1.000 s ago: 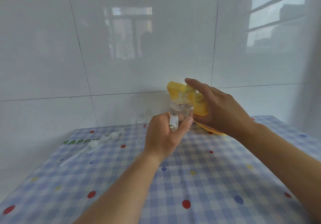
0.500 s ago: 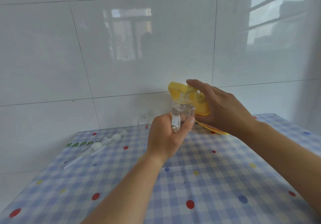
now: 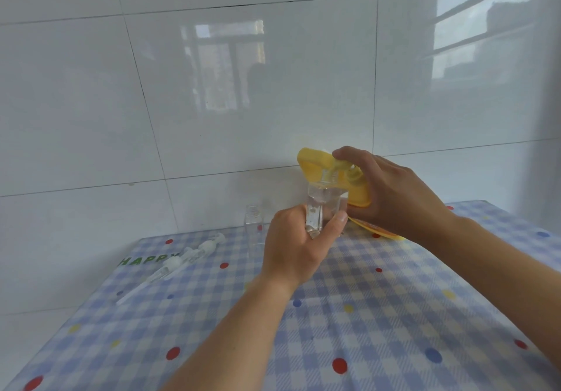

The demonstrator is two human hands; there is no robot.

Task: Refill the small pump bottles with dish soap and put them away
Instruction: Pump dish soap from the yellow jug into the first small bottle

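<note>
From the head camera, both hands are up above the far part of the table (image 3: 394,314), which wears a blue checked cloth with coloured dots. The left hand (image 3: 299,238) has its fingers and thumb curled round a small clear bottle (image 3: 323,205), holding it upright in the air with its mouth open at the top. The right hand (image 3: 391,193) grips a yellow soap pouch (image 3: 315,166), fingers wrapped over its upper edge, and the pouch is tipped so that its spout sits right at the bottle's mouth. I cannot tell how full the bottle is; it looks clear throughout. Just left of the hands, a second clear bottle (image 3: 254,223) stands capless on the cloth near the white tiled wall (image 3: 212,102). Further left, two white pump tops (image 3: 194,257) lie on the cloth side by side, their tubes pointing toward the near edge.
</note>
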